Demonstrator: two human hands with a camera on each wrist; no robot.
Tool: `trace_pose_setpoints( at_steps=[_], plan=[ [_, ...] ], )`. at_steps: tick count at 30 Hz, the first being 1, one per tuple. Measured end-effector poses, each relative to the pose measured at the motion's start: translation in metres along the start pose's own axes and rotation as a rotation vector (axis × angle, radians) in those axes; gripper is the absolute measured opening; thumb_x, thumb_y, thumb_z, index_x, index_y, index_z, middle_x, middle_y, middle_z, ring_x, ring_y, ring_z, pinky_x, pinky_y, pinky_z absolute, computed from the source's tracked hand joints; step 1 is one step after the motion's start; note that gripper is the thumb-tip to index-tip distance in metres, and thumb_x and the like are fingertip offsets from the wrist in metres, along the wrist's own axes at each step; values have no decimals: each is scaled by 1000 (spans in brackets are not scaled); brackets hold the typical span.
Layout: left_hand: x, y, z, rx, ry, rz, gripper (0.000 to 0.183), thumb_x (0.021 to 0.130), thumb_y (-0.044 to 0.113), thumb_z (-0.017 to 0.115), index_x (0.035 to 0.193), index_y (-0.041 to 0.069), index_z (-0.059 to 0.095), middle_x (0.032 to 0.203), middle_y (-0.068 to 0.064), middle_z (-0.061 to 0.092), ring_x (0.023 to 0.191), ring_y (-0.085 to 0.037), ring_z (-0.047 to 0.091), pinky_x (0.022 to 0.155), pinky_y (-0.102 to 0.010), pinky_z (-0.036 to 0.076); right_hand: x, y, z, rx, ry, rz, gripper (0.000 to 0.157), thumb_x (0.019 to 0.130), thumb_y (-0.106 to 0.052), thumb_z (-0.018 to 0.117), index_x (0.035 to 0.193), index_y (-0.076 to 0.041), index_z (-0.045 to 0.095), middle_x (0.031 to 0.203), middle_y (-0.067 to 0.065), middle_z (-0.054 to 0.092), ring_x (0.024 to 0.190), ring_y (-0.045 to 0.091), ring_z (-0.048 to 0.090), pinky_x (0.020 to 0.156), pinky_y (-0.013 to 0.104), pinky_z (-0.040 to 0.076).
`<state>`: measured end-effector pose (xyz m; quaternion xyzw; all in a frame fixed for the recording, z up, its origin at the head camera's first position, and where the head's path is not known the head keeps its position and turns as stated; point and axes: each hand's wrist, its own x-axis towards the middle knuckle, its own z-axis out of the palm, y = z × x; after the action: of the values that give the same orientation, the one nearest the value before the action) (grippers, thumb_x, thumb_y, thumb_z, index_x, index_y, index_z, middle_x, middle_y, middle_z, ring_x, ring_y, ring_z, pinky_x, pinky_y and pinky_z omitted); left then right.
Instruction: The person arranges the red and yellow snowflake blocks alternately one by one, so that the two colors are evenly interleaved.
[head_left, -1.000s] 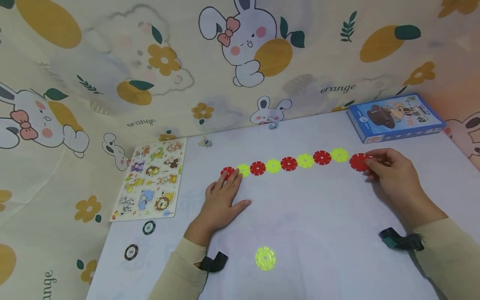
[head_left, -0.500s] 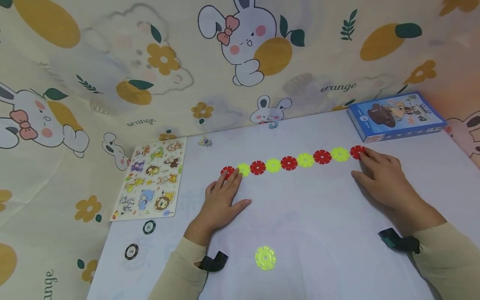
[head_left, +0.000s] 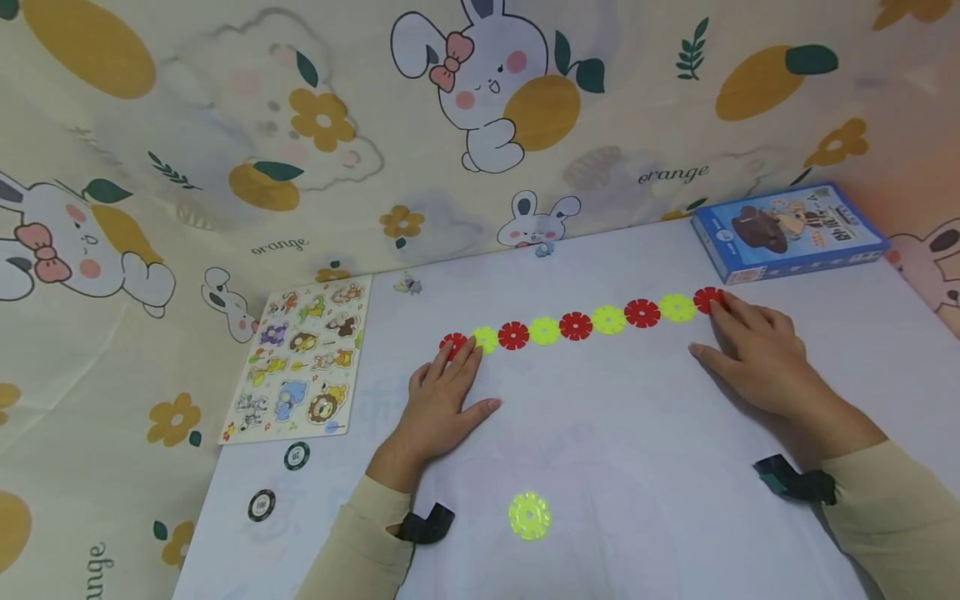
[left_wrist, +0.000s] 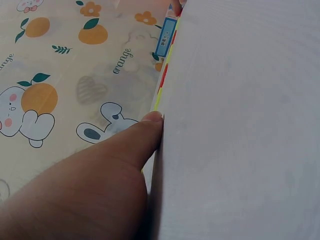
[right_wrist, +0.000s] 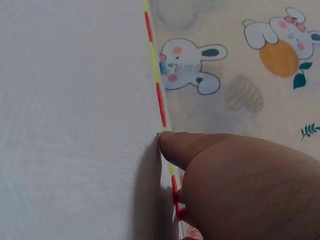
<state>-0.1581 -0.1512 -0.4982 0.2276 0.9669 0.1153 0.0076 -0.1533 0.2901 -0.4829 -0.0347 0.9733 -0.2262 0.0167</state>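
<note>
A row of notched plastic discs, red and yellow-green by turns, runs across the white table in the head view. My left hand (head_left: pixel 442 408) lies flat at the row's left end, its fingertips on the leftmost red disc (head_left: pixel 453 342) and by the yellow-green disc (head_left: pixel 485 339) beside it. At the other end my right hand (head_left: pixel 765 354) touches the rightmost red disc (head_left: pixel 707 299) with extended fingers, the thumb spread apart on the table. That disc sits right against a yellow-green disc (head_left: pixel 677 307). In the right wrist view the row (right_wrist: pixel 161 105) shows edge-on past my thumb.
A lone yellow-green disc (head_left: pixel 529 516) lies near the front. At left are an animal picture board (head_left: pixel 300 358) and two round chips, one a black chip (head_left: pixel 262 505). A blue box (head_left: pixel 787 233) stands at back right. Two small figures, including a bluish one (head_left: pixel 544 249), are at the back.
My right hand has brought the last red disc left to the row's end and laid it down. Its pinch has loosened into extended fingers. The left hand has stayed put.
</note>
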Motion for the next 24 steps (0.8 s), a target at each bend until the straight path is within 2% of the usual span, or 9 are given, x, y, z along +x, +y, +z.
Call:
trace_pose_setpoints(
  at_steps=[11, 14, 16, 17, 19, 22, 24],
  plan=[
    [-1, 0, 0, -7, 2, -1, 84, 87, 71, 40, 154, 23, 22, 159, 5, 13, 144, -24, 1, 105, -55, 13, -1, -1, -1, 25, 8, -8, 85, 90, -49, 59, 153, -9, 19, 157, 20, 5, 136, 50, 0, 87, 73, 17],
    [-1, 0, 0, -8, 1, -4, 84, 87, 71, 41, 153, 23, 22, 159, 5, 13, 144, -24, 1, 105, -55, 12, -3, -6, -4, 75, 39, -7, 80, 90, -46, 62, 153, -14, 24, 157, 18, 8, 137, 49, 3, 87, 74, 24],
    [0, 0, 0, -9, 0, -6, 84, 87, 70, 41, 153, 23, 22, 159, 6, 12, 144, -23, 1, 106, -55, 12, -6, -14, -6, 150, 69, -12, 75, 90, -42, 63, 152, -16, 29, 155, 18, 16, 137, 47, 11, 87, 72, 31],
    [-1, 0, 0, -9, -1, -6, 84, 87, 70, 41, 153, 23, 22, 159, 6, 12, 144, -23, 1, 106, -55, 12, -8, -19, -6, 197, 81, -22, 72, 90, -40, 64, 150, -16, 32, 152, 18, 22, 135, 45, 18, 86, 67, 38],
    [0, 0, 0, -3, -3, -7, 84, 87, 70, 40, 154, 23, 22, 159, 6, 12, 144, -23, 0, 106, -55, 12, -13, -32, -5, 297, 84, -58, 66, 91, -35, 65, 147, -18, 37, 146, 13, 33, 130, 38, 32, 84, 49, 49],
    [0, 0, 1, 0, -2, -9, 83, 87, 71, 39, 154, 23, 21, 159, 6, 11, 144, -23, 0, 106, -54, 11, -21, -55, 6, 459, 27, -146, 60, 90, -29, 68, 144, -20, 42, 137, 5, 45, 116, 26, 49, 80, 23, 48],
    [0, -1, 1, 3, -2, -10, 83, 87, 71, 39, 154, 24, 21, 159, 7, 11, 144, -23, 0, 106, -54, 11, -28, -72, 16, 527, -55, -206, 60, 89, -30, 69, 142, -21, 43, 134, 0, 50, 111, 20, 53, 81, 19, 45]
  ],
)
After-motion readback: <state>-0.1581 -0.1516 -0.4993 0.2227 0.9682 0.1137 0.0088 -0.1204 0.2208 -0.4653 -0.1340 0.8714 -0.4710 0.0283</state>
